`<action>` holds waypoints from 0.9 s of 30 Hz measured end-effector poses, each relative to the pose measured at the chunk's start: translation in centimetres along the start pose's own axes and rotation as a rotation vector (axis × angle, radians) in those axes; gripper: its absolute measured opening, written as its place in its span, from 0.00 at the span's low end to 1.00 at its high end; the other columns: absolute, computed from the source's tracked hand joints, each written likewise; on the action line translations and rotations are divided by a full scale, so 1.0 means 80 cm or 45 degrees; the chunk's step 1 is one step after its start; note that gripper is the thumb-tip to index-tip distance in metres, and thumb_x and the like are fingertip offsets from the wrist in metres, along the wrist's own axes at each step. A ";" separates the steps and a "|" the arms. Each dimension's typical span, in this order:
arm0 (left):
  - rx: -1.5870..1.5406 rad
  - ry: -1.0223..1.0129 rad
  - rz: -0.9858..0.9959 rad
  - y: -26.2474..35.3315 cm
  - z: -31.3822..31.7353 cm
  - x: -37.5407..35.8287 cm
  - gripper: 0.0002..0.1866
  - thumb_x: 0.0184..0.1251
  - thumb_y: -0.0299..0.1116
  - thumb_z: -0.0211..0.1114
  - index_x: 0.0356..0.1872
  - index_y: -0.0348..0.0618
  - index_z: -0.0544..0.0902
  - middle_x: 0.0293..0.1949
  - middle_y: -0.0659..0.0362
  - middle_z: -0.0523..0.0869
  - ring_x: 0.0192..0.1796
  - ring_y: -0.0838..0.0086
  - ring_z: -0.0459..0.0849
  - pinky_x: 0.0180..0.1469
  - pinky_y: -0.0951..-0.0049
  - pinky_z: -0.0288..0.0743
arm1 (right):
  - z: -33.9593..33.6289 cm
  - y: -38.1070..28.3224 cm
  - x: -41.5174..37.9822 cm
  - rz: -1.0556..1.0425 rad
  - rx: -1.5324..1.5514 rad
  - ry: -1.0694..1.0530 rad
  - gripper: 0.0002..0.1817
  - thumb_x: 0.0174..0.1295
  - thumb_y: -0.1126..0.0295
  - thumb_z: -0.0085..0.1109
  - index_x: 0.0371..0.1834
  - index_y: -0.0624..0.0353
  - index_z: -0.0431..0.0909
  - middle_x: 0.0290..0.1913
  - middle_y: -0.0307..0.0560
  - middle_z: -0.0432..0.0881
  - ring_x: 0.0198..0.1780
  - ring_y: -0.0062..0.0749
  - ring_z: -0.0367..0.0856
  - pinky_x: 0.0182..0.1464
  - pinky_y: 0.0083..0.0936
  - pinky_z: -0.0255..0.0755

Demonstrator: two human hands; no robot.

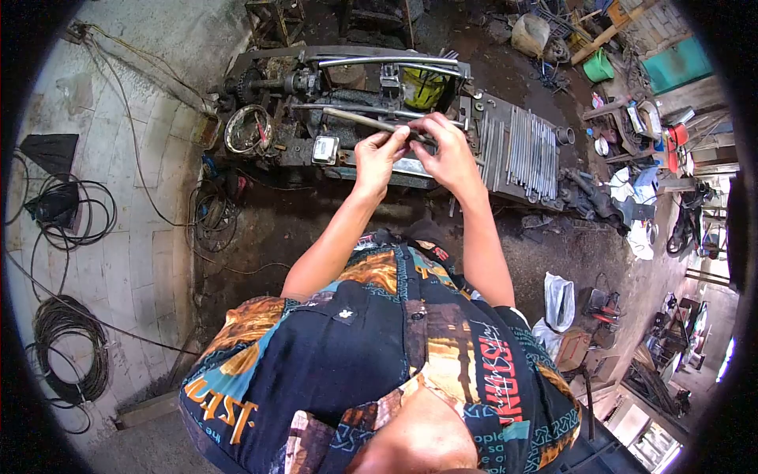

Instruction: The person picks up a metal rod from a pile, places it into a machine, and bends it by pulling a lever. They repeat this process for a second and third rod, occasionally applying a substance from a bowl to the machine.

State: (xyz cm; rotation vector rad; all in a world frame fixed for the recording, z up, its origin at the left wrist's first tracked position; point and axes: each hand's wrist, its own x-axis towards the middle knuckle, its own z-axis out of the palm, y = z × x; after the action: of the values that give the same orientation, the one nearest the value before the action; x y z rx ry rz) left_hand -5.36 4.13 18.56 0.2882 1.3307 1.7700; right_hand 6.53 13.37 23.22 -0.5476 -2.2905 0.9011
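Note:
A long metal rod (355, 118) slants over the machine bed in front of me, with its far end up to the left. My left hand (377, 163) pinches the rod near its lower end between thumb and fingers. Beside it, my right hand (450, 154) is closed around the same end, and its fingers hide part of it. Just left of my hands, a small white square box (324, 149) lies on the bench edge. Behind them stands a yellow-green container (424, 87). Another long bar (387, 61) runs across the back of the machine.
Many metal rods (533, 154) lie side by side on the bench to the right. A round rimmed pan (248, 129) sits at the left end. Coiled black cable (71, 347) lies at far left. A green bucket (598, 66) and cluttered shelves stand at right.

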 end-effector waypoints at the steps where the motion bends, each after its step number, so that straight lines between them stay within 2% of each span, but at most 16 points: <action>1: 0.030 -0.003 -0.030 -0.006 0.000 0.004 0.11 0.68 0.35 0.71 0.42 0.37 0.87 0.38 0.61 0.87 0.39 0.81 0.84 0.42 0.80 0.81 | 0.004 0.008 -0.001 0.001 0.001 -0.011 0.13 0.54 0.78 0.64 0.44 0.64 0.80 0.44 0.55 0.81 0.49 0.51 0.82 0.51 0.37 0.77; 3: 0.084 -0.022 -0.020 -0.016 -0.001 0.013 0.12 0.67 0.36 0.72 0.42 0.37 0.87 0.37 0.62 0.87 0.39 0.81 0.83 0.42 0.80 0.80 | 0.010 0.022 -0.001 0.128 0.111 -0.041 0.12 0.54 0.78 0.65 0.43 0.65 0.81 0.41 0.55 0.82 0.47 0.51 0.83 0.50 0.37 0.77; 5: 0.139 -0.027 -0.013 -0.022 -0.003 0.025 0.13 0.66 0.37 0.72 0.41 0.37 0.88 0.37 0.62 0.87 0.38 0.82 0.83 0.42 0.80 0.78 | 0.014 0.042 -0.001 0.099 0.120 -0.026 0.11 0.54 0.78 0.65 0.42 0.66 0.81 0.40 0.55 0.83 0.45 0.50 0.84 0.49 0.36 0.77; 7: 0.516 -0.160 -0.042 -0.014 -0.006 0.043 0.15 0.65 0.40 0.73 0.41 0.37 0.88 0.36 0.62 0.88 0.38 0.82 0.82 0.43 0.79 0.75 | 0.024 0.074 -0.004 0.173 0.160 0.045 0.11 0.56 0.77 0.66 0.43 0.66 0.82 0.40 0.54 0.83 0.44 0.47 0.84 0.48 0.35 0.77; 9: 0.521 -0.171 -0.103 -0.005 -0.009 0.047 0.18 0.65 0.43 0.73 0.45 0.37 0.88 0.39 0.61 0.89 0.41 0.82 0.82 0.47 0.78 0.74 | 0.027 0.102 -0.008 0.270 0.236 0.047 0.11 0.57 0.76 0.66 0.44 0.65 0.83 0.40 0.53 0.84 0.42 0.44 0.85 0.47 0.34 0.76; 11: 0.648 -0.161 -0.038 -0.006 -0.019 0.051 0.20 0.66 0.43 0.72 0.49 0.36 0.87 0.43 0.59 0.89 0.45 0.79 0.83 0.51 0.76 0.75 | 0.021 0.133 -0.014 0.518 0.178 -0.065 0.11 0.58 0.75 0.66 0.44 0.65 0.83 0.40 0.52 0.84 0.41 0.42 0.84 0.45 0.33 0.76; 13: 0.781 -0.131 -0.004 -0.023 -0.042 0.061 0.21 0.67 0.41 0.71 0.52 0.35 0.86 0.47 0.57 0.89 0.50 0.76 0.84 0.59 0.74 0.73 | 0.016 0.172 -0.026 0.563 0.178 -0.083 0.12 0.58 0.75 0.66 0.44 0.66 0.84 0.41 0.54 0.84 0.41 0.44 0.84 0.47 0.34 0.76; 18: 0.911 0.062 -0.074 -0.048 -0.086 0.085 0.19 0.69 0.40 0.69 0.52 0.36 0.86 0.46 0.58 0.89 0.51 0.76 0.83 0.58 0.74 0.73 | 0.002 0.238 -0.041 0.582 0.136 -0.160 0.12 0.59 0.74 0.65 0.45 0.67 0.83 0.41 0.56 0.84 0.43 0.47 0.84 0.49 0.36 0.76; 23: 1.113 0.191 -0.040 -0.020 -0.074 0.119 0.18 0.69 0.39 0.69 0.53 0.38 0.86 0.42 0.61 0.89 0.43 0.80 0.82 0.50 0.78 0.74 | 0.003 0.285 -0.040 0.577 0.104 -0.226 0.12 0.62 0.72 0.63 0.46 0.66 0.83 0.45 0.58 0.84 0.50 0.52 0.83 0.53 0.39 0.75; 25: 1.139 0.150 0.140 -0.011 -0.066 0.136 0.18 0.69 0.39 0.69 0.53 0.38 0.86 0.40 0.61 0.89 0.42 0.81 0.83 0.48 0.79 0.75 | 0.002 0.293 -0.033 0.563 0.078 -0.253 0.12 0.64 0.71 0.61 0.47 0.66 0.83 0.47 0.58 0.84 0.52 0.54 0.82 0.55 0.40 0.74; 27: 1.345 0.196 0.177 0.002 -0.054 0.154 0.19 0.67 0.38 0.70 0.54 0.37 0.85 0.38 0.61 0.88 0.40 0.82 0.83 0.46 0.78 0.76 | 0.006 0.311 -0.028 0.514 0.032 -0.277 0.12 0.65 0.71 0.59 0.47 0.65 0.83 0.48 0.59 0.83 0.52 0.56 0.82 0.55 0.42 0.74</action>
State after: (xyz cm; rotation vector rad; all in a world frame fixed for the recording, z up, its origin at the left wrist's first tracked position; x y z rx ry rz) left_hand -15.43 10.54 13.20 0.8345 2.3154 1.0435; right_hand 11.57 28.86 4.28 -0.9658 -2.3997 1.2304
